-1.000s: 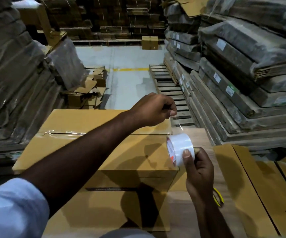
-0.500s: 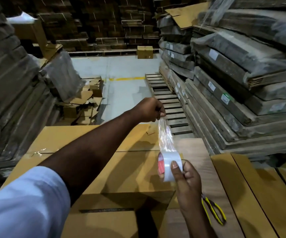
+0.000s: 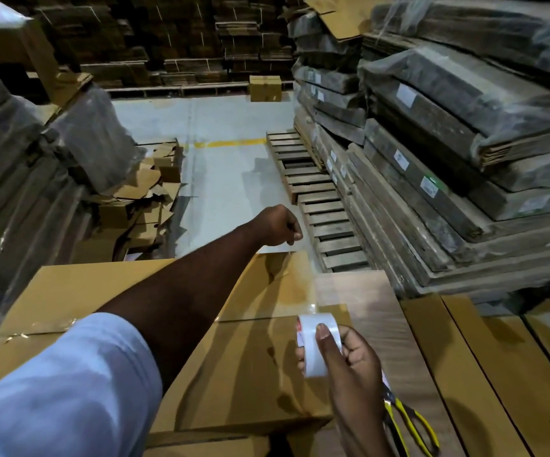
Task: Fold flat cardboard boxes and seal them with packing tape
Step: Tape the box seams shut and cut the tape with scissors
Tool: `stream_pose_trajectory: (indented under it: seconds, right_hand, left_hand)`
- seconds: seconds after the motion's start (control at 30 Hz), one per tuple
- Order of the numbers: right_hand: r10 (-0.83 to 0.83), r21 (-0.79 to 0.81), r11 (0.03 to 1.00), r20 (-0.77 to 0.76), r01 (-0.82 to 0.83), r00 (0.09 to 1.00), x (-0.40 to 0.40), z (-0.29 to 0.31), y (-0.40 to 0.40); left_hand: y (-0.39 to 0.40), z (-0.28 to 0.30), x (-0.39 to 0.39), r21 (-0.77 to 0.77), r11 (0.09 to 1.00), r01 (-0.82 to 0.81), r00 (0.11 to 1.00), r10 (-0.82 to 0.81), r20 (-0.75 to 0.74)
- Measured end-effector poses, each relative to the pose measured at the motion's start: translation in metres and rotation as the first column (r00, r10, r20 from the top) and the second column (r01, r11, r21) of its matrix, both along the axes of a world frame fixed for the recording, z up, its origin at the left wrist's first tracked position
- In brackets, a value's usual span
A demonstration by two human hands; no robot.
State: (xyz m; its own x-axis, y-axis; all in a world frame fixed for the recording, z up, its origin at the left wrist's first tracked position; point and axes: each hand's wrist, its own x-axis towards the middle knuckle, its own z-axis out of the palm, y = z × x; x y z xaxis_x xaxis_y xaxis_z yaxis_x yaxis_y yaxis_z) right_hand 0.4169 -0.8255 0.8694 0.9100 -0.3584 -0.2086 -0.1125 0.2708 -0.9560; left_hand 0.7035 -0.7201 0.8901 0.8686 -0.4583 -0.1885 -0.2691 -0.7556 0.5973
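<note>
The clear strip of tape (image 3: 300, 278) pulled off the roll is hard to follow: only a faint sheen shows it running from the roll up over the far edge of the box toward the left hand (image 3: 278, 225), and its free end is lost under the curled fingers. That hand reaches past the box's far edge, clenched with fingertips pinched together, apparently on the tape's end. The sleeve (image 3: 59, 387) and forearm cover much of the box's top, so the seam between the flaps shows only in part. The scissors (image 3: 409, 423), with yellow handles, are partly behind the right wrist and cut off at the bottom edge.

The cardboard box (image 3: 250, 367) is folded up, plain brown, lying on the wooden table (image 3: 376, 311) directly below the arms, with a second box (image 3: 79, 291) touching its far left side. The right hand (image 3: 349, 361) grasps the white tape roll (image 3: 316, 344) just above the near box's right edge, thumb pressed on the roll's outer face, fingers wrapped behind it. Wrapped stacks of flat cardboard (image 3: 448, 133) rise at right.
</note>
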Motion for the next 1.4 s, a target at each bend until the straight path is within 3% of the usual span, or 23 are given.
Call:
stream_pose_trajectory:
  seconds: [0.2, 0.4, 0.47, 0.57, 0.67, 0.77, 0.87, 0.93, 1.0, 1.17, 1.4]
  right_hand:
    - [-0.039, -0.033, 0.999, -0.001, 0.039, 0.999, 0.011, 0.001, -0.004]
    - [-0.006, -0.037, 0.999, -0.038, 0.005, 0.999, 0.017, -0.002, -0.007]
    - [-0.007, -0.046, 0.999, -0.043, 0.005, 0.999, 0.017, -0.003, -0.008]
    - [-0.015, -0.053, 0.999, -0.023, 0.013, 1.000, 0.016, -0.003, -0.008]
    - [-0.057, -0.018, 0.998, -0.008, 0.057, 0.998, 0.015, -0.007, -0.004]
    - [-0.076, -0.084, 0.993, 0.017, 0.077, 0.997, 0.009, -0.015, -0.003]
    - [-0.087, -0.200, 0.975, 0.058, 0.097, 0.995, 0.005, -0.021, -0.006]
    - [-0.094, -0.222, 0.969, 0.090, 0.112, 0.992, 0.002, -0.026, -0.009]
    - [-0.043, -0.254, 0.964, 0.124, 0.073, 0.991, -0.001, -0.035, -0.013]
    - [0.069, -0.543, 0.838, 0.199, 0.051, 0.978, -0.008, -0.054, -0.018]
    - [-0.023, -0.341, 0.940, 0.040, 0.035, 0.999, -0.031, -0.017, -0.019]
  left_hand:
    - [-0.013, -0.013, 0.015, -0.069, 0.998, -0.005, 0.999, 0.002, -0.052]
    - [-0.013, -0.033, 0.015, -0.006, 1.000, -0.019, 0.988, 0.018, -0.154]
    - [-0.015, -0.034, 0.013, 0.045, 0.999, -0.011, 0.976, 0.021, -0.215]
    - [-0.018, -0.031, 0.014, 0.133, 0.984, -0.115, 0.927, 0.154, -0.342]
    - [-0.016, -0.035, 0.018, 0.214, 0.975, -0.058, 0.903, 0.142, -0.405]
    - [-0.007, -0.049, 0.015, 0.275, 0.955, -0.111, 0.943, 0.189, -0.274]
    - [-0.001, -0.053, 0.009, 0.061, 0.974, -0.218, 0.974, 0.221, -0.052]
    - [-0.001, -0.042, -0.012, -0.044, 0.985, -0.165, 0.979, 0.169, 0.116]
    - [-0.003, -0.035, -0.043, -0.010, 0.999, -0.045, 0.975, 0.046, 0.218]
    - [0.007, -0.058, -0.082, 0.045, 0.990, 0.136, 0.949, -0.144, 0.281]
    - [0.005, -0.058, -0.078, 0.132, 0.982, 0.135, 0.953, -0.165, 0.255]
